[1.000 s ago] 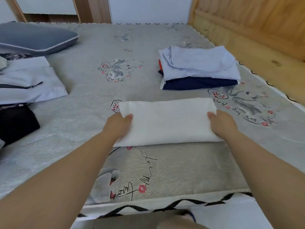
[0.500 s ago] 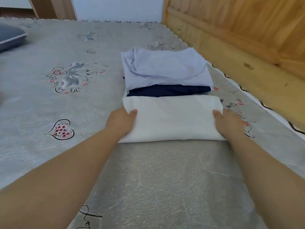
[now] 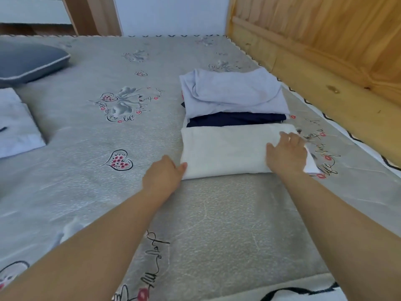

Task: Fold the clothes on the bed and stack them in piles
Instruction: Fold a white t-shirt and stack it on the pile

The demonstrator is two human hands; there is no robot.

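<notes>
A folded white cloth (image 3: 225, 148) lies on the grey printed bed cover (image 3: 217, 224), its far edge against a pile of folded clothes. That pile has a light blue garment (image 3: 234, 92) on top and a navy one (image 3: 234, 119) beneath it. My left hand (image 3: 162, 177) is at the cloth's near left corner, thumb on the edge, fingers curled out of sight. Flat on the right part of the cloth rests my right hand (image 3: 286, 153), fingers spread.
A wooden side board (image 3: 325, 68) runs along the right of the bed, close to the pile. A grey pillow (image 3: 28, 61) lies at the far left, and a pale zipped garment (image 3: 15, 124) sits at the left edge.
Both hands slid the white cloth up and right until it met the pile. The right hand went from gripping the cloth's right end to lying flat on top. The left hand drew back to the corner.
</notes>
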